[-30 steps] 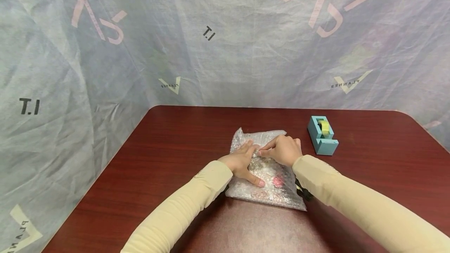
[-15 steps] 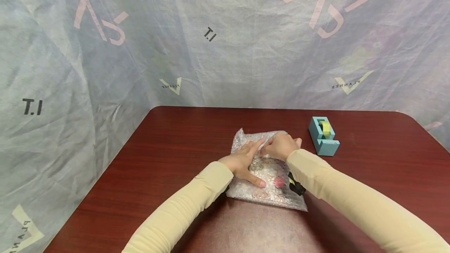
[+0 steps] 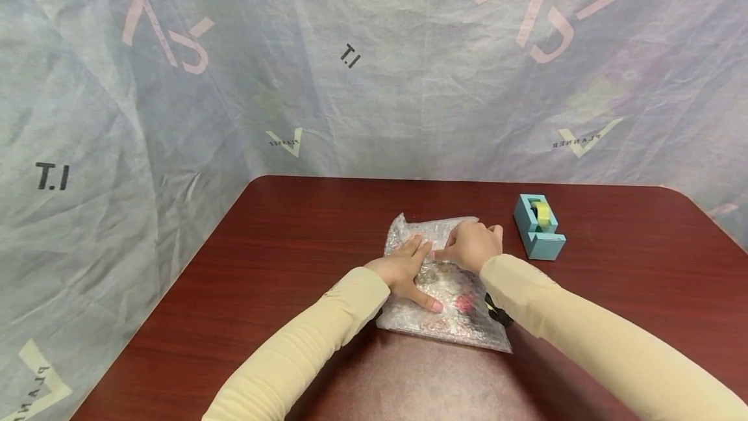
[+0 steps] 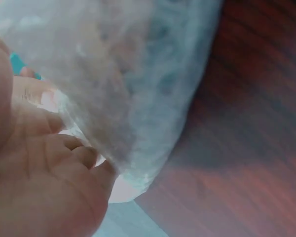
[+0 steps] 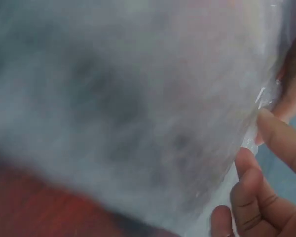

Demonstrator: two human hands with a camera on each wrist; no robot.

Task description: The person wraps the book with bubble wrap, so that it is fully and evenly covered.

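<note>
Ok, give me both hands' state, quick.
Left hand: open, fingers flat, pressing the bubble-wrap parcel.
Right hand: fingers curled on the parcel's wrap; an actual pinch cannot be told.

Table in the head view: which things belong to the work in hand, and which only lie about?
In hand:
- parcel, bubble-wrapped
- left hand, flat on it
- right hand, fingers curled at its wrap

Lying about:
- tape dispenser, right of the parcel, untouched
- table
- printed sheet behind
</note>
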